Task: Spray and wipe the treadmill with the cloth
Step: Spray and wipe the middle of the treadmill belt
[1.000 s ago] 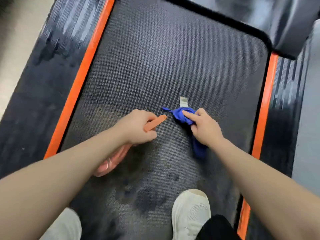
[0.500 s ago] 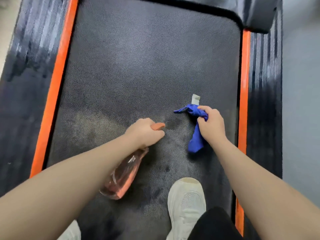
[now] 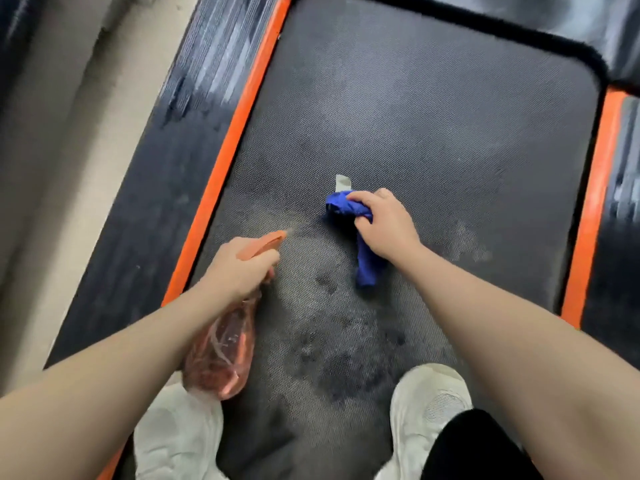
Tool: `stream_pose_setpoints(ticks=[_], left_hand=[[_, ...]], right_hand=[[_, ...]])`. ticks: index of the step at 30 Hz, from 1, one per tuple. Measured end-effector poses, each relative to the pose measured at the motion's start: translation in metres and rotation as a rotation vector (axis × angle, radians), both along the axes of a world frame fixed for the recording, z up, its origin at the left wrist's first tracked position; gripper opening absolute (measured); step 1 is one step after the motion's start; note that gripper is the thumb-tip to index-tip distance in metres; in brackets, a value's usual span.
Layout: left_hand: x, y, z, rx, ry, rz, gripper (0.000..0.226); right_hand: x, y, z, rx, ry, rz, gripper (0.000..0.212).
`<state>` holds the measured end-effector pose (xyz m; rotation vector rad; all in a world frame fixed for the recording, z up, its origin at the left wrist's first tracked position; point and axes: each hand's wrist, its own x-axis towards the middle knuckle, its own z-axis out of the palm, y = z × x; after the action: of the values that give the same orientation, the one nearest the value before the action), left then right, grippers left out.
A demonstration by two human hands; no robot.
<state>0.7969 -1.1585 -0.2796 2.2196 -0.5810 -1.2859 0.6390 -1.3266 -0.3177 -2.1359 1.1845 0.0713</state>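
- The treadmill belt (image 3: pixel 433 133), dark and finely textured, fills the middle of the view, and the person stands on its near end in white shoes (image 3: pixel 429 410).
- The blue cloth (image 3: pixel 349 211) sits bunched on the belt about midway across, with a pale tag sticking out at its far edge and a tail trailing back toward the shoes.
- The right hand (image 3: pixel 384 223) has its grip clenched around the cloth and presses it down on the belt.
- The left hand (image 3: pixel 242 265) grips the neck of an orange spray bottle (image 3: pixel 221 348); its nozzle points at the belt just left of the cloth, and a faint mist seems to leave the tip.
- Judging by the surface, the job is partway through: dark wet blotches lie between the cloth and the shoes, and a paler smeared patch lies right of the cloth.
- The far half of the belt looks dry and untouched, so spraying and wiping there appears to be left.
- The orange strips (image 3: pixel 235 133) and the dark side rails (image 3: pixel 145 209) on either side of the belt show no clear sign of wiping.
- Left of the treadmill lies pale floor (image 3: pixel 62 168); beyond the belt's far end rises a dark glossy housing (image 3: pixel 588 26).
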Motion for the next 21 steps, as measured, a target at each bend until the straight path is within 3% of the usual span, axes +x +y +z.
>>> stream_pose_setpoints(ticks=[6, 11, 13, 17, 19, 21], left_hand=[[0.019, 0.008, 0.002, -0.029, -0.031, -0.028, 0.033], [0.012, -0.012, 0.004, -0.115, 0.013, -0.066, 0.008], [0.005, -0.026, 0.004, -0.149, -0.009, -0.094, 0.020], [-0.017, -0.062, 0.006, -0.218, -0.034, -0.167, 0.037], [-0.029, -0.076, 0.011, -0.258, -0.036, -0.219, 0.042], [-0.038, -0.089, 0.015, -0.281, -0.056, -0.255, 0.040]], right_hand=[[-0.008, -0.005, 0.002, -0.143, 0.268, 0.182, 0.043], [-0.038, -0.005, -0.003, -0.181, 0.324, -0.252, 0.045], [-0.037, 0.003, -0.002, -0.165, 0.352, -0.094, 0.047], [-0.042, 0.026, 0.004, -0.151, 0.306, 0.450, 0.049], [-0.049, 0.022, 0.003, -0.155, 0.298, 0.565, 0.048], [-0.064, 0.008, 0.002, -0.227, 0.323, 0.503, 0.048]])
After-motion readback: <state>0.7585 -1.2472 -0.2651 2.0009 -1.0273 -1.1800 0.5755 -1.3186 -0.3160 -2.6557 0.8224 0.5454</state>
